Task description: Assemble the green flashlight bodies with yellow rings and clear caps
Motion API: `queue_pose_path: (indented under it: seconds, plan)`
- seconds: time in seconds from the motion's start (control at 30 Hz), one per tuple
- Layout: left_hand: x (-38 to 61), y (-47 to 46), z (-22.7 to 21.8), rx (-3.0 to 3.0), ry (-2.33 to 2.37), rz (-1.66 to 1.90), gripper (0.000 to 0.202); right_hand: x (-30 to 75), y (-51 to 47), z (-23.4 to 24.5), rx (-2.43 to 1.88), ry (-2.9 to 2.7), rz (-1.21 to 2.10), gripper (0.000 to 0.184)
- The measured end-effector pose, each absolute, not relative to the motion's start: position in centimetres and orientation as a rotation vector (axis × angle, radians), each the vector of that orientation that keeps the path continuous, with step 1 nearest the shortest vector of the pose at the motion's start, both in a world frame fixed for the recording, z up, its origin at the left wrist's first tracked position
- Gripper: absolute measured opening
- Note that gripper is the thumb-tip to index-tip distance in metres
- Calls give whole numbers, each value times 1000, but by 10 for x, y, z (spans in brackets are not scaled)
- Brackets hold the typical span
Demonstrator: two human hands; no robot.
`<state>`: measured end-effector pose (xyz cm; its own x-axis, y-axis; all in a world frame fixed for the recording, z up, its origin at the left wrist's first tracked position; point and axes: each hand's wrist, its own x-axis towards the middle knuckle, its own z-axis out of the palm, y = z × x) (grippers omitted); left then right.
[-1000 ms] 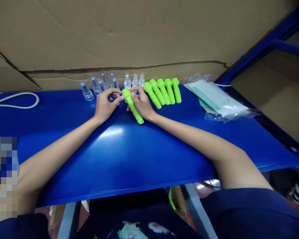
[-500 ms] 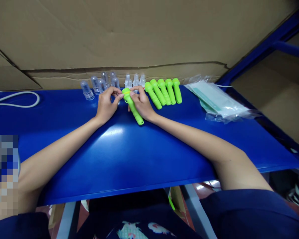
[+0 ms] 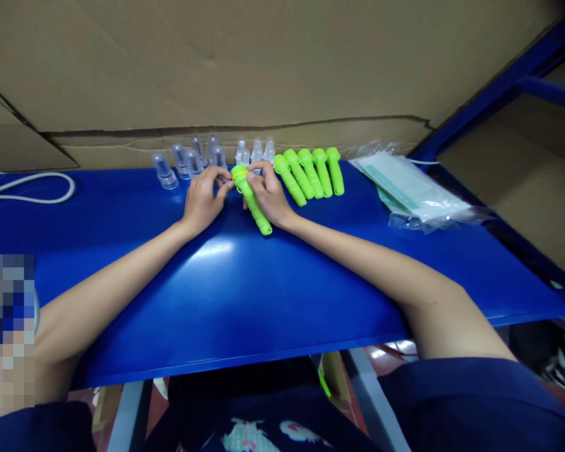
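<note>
A lime-green plastic piece shaped like a flashlight (image 3: 255,205), with a ribbed handle and a wider head, slants between my hands just over the blue table (image 3: 273,289). My right hand (image 3: 270,198) is closed around its upper part, with the thumb on the near side below the head. At the left edge of the head, the fingertips of my left hand (image 3: 204,198) are pinched together, touching it. Just right of my right hand, several matching green flashlights (image 3: 306,176) lie side by side. Several clear ribbed plastic tubes (image 3: 164,171) stand behind my left hand.
Smaller clear-and-white plastic parts (image 3: 257,152) stand at the back, behind the hands. A plastic bag with white and green sheets (image 3: 414,185) lies at the right. A white cable (image 3: 51,199) loops at the far left. A cardboard wall (image 3: 245,69) closes off the back.
The flashlight's head has turned or shifted slightly in my fingers, and my left fingertips have moved from its top to its left edge. Everything else on the table stays put.
</note>
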<state>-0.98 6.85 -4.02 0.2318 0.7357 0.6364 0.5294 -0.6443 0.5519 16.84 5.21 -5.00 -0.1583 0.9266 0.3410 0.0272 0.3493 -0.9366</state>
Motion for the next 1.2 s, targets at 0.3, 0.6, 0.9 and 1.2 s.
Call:
queue_pose_path:
  seconds: [0.3,0.6,0.9,1.2]
  plan:
    - [-10,66,-37,2302,1158,1348,7,168,47,-45,-889,-1481,1026,28]
    - [-11,64,-32,2355,1058,1337,5,166,52,-45,-920,-1446,1167,47]
    - [-10,64,-33,2299,1078,1331,17,168,55,-45,-903,-1464,1225,49]
    - [-9,64,-32,2298,1054,1337,7,167,53,-44,-928,-1462,1213,54]
